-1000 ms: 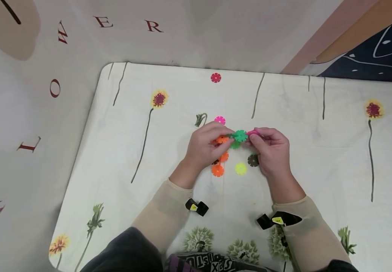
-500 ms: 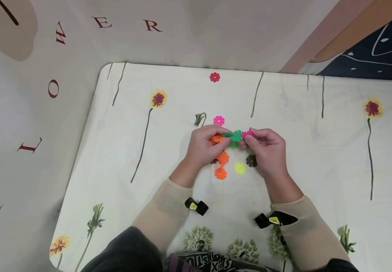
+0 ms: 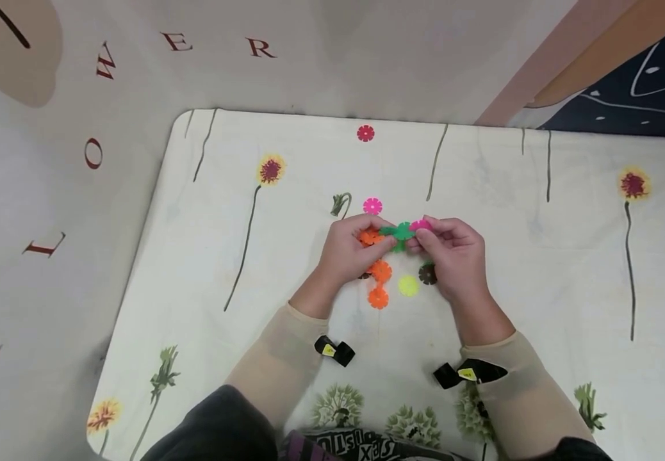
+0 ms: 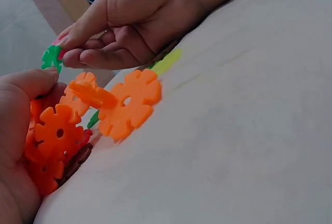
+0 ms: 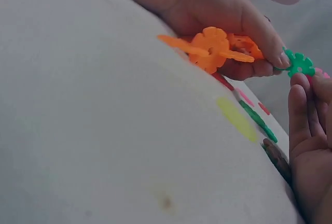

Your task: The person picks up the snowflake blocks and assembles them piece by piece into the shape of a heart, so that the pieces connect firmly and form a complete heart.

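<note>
My left hand [image 3: 346, 251] pinches a green snowflake disc [image 3: 404, 231] between thumb and fingers. Orange snowflake discs [image 3: 380, 271], slotted into each other, hang under that hand; in the left wrist view the orange discs [image 4: 132, 102] stand out past the palm. How they join the green piece is hidden by fingers. My right hand [image 3: 456, 256] pinches a pink snowflake disc [image 3: 420, 225] by its edge. Its other edge meets the green disc [image 5: 299, 63]; I cannot tell whether their slots are engaged.
On the flower-print tablecloth [image 3: 528, 269] lie a yellow disc [image 3: 408, 285], a dark brown disc [image 3: 427, 274] beside the right hand, a pink disc [image 3: 372, 205] beyond the left hand and a red disc [image 3: 365, 133] near the far edge. A green disc [image 5: 258, 121] lies below the hands.
My right hand has moved slightly left, bringing the pink disc against the green one. The hanging orange discs have swung a little to the right and toward me.
</note>
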`<state>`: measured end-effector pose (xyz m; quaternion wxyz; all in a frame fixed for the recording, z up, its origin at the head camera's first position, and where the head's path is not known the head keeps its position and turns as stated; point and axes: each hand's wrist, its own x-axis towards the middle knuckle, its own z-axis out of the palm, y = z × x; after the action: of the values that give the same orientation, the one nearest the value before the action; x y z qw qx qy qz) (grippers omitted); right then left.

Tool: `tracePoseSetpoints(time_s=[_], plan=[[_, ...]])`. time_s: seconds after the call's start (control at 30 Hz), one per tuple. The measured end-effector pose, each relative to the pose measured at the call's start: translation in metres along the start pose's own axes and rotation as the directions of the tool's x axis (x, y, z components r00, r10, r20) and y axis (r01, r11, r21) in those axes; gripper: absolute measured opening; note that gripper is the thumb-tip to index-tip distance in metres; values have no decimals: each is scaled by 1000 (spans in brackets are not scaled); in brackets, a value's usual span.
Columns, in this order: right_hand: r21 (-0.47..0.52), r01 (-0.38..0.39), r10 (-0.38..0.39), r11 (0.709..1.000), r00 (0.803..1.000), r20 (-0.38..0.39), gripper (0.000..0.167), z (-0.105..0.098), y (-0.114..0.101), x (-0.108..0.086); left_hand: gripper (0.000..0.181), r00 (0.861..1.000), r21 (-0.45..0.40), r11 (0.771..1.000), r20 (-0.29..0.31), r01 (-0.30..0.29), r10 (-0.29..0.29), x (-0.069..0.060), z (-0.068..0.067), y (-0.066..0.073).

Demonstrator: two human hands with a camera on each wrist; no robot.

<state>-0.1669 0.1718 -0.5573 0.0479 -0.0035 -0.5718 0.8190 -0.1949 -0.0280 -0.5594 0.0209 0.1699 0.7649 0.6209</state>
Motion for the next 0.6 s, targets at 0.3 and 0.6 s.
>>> tracePoseSetpoints(time_s=[0.3,0.6], plan=[[-93,52,-61,994,993,-96,21,-2,-1,2,26,997,-73,994,1,79,-79,2,-2,-5],[-655,293,-262,697,954,148,14,-7,6,5,26,995,-130,987,-25,92,-96,3,-4,-6]])
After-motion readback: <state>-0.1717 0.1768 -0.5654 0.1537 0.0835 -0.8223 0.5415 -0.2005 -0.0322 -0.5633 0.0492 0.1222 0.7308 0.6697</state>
